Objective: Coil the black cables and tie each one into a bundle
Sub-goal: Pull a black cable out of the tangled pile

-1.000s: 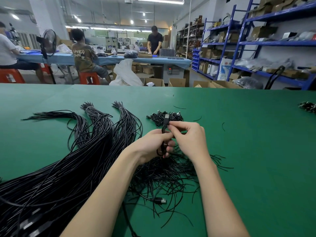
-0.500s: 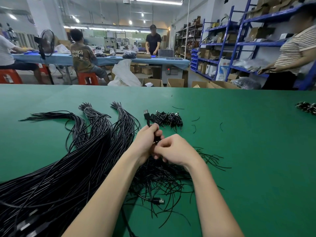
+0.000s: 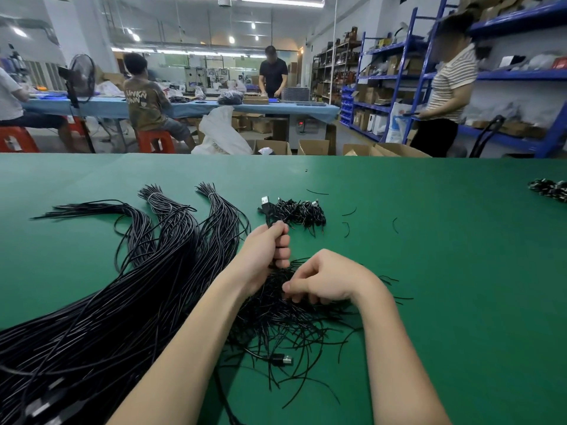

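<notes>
My left hand (image 3: 267, 251) grips a coiled black cable in its fist; the cable's USB plug (image 3: 265, 201) sticks up above the fingers. My right hand (image 3: 325, 277) is lower, fingers curled down into a heap of short black tie wires (image 3: 285, 323), pinching at them. A large sheaf of long black cables (image 3: 122, 296) fans across the green table (image 3: 445, 271) to the left. A small pile of finished bundles (image 3: 299, 211) lies just beyond my left hand.
A loose USB plug (image 3: 282, 360) lies in the tie-wire heap. More bundles (image 3: 549, 188) sit at the table's far right edge. Stray wire bits (image 3: 348, 230) dot the cloth. People work at a blue table and shelves beyond.
My right hand dropped from the held cable down into the tie-wire heap. My left hand kept the coil and moved slightly left. A person in a striped shirt walked in at the right.
</notes>
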Motion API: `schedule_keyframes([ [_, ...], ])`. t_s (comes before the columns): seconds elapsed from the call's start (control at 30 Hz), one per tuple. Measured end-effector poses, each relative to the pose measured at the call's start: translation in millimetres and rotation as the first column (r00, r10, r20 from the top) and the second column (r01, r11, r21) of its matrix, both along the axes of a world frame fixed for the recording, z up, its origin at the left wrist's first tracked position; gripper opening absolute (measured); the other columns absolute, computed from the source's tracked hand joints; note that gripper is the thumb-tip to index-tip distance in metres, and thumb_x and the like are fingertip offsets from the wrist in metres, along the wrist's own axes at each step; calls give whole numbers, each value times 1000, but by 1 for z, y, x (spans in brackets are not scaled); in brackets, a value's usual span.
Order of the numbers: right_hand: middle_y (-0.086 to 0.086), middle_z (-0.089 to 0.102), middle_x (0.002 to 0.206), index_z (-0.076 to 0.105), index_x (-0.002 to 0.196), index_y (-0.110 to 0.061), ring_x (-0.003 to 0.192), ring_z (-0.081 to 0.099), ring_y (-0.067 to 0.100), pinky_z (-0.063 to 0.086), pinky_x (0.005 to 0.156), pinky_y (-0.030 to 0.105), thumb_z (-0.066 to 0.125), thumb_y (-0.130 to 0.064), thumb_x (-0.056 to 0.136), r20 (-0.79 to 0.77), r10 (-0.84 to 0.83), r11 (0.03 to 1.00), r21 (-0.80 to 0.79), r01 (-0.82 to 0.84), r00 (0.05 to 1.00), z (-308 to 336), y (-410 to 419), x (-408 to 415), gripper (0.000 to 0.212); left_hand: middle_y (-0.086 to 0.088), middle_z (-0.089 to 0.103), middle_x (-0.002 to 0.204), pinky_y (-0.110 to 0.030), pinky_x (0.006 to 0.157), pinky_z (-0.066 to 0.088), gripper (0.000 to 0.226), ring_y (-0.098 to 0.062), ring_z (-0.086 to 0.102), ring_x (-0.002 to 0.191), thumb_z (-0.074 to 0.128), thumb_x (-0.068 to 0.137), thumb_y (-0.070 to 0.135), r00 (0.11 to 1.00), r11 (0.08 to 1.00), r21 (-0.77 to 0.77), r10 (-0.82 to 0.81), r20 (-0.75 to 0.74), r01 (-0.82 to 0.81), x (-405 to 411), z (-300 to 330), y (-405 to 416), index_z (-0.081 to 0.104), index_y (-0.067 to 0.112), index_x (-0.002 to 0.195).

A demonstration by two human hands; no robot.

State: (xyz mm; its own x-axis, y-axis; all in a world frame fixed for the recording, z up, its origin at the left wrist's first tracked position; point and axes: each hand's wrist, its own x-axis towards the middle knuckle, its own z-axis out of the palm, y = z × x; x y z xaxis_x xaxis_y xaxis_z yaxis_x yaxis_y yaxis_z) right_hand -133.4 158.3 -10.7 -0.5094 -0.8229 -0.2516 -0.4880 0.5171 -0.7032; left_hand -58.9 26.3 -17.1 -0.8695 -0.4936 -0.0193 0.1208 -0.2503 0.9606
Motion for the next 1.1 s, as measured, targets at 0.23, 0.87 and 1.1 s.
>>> schedule_keyframes([
  [0.23,-12,78,95,77,103,-32,81,70,5,60,75,25,72,-29,95,242,-170,670,-682,292,955,4,-4,-11,10,10,35,59,-19,44,23,32,-9,23,49,36,110,25,941,870,-368,-268,207,328,8,5,8,40,19,78],
  [0.87,-7,62,55,65,64,-17,65,62,17,57,72,40,68,-57,90,123,-416,778,-465,423,901,-2,-18,-9,48,15,59,66,-19,59,48,40,-10,58,59,31,106,17,960,792,-546,-190,204,273,3,2,15,68,31,98],
  [1.1,-2,61,66,60,63,-18,65,56,13,38,57,30,48,-67,97,-129,-448,843,-392,370,885,2,-21,1,60,-8,60,137,-33,108,43,39,-20,56,126,31,108,20,981,538,-830,30,194,148,1,1,15,49,10,141],
])
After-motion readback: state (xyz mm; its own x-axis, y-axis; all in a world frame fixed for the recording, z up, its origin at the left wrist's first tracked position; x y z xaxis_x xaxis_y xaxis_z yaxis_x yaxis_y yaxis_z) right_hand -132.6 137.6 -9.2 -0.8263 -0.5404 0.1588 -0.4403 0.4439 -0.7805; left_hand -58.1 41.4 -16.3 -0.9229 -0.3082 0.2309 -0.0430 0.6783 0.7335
